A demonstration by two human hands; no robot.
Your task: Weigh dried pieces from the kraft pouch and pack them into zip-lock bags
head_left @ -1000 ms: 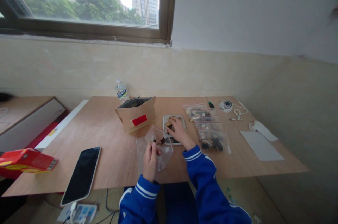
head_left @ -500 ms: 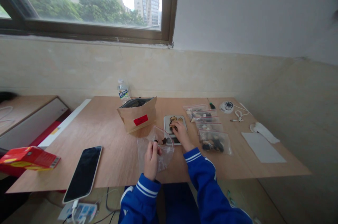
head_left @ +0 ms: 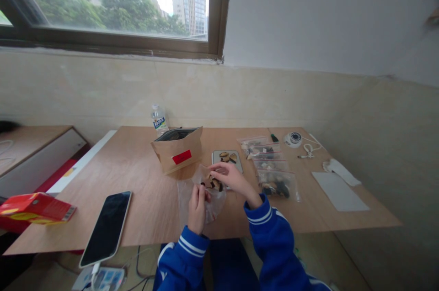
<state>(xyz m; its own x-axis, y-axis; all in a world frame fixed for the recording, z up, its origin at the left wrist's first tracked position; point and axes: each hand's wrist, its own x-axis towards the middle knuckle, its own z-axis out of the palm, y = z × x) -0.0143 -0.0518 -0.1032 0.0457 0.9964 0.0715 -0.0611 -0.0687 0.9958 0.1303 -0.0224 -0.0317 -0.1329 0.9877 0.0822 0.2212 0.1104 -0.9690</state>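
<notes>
My left hand is closed on the edge of a clear zip bag, holding it over the table. Several dried slices, tan with dark edges, lie inside the bag near its mouth. My right hand is just above the bag's opening, fingers and thumb apart over these slices. Behind that hand, a small flat scale carries a few more tan slices; the hand hides its front part. To the scale's left stands an open brown paper pouch with a red label.
Several filled zip bags lie in a row on the right. Beyond them are a white dome camera with a cable and a white sheet. A phone, a red box and a water bottle are on the left.
My right hand has moved from the scale down and left to the bag's mouth. Fewer slices lie on the scale, and more show in the bag. The left hand keeps its hold.
</notes>
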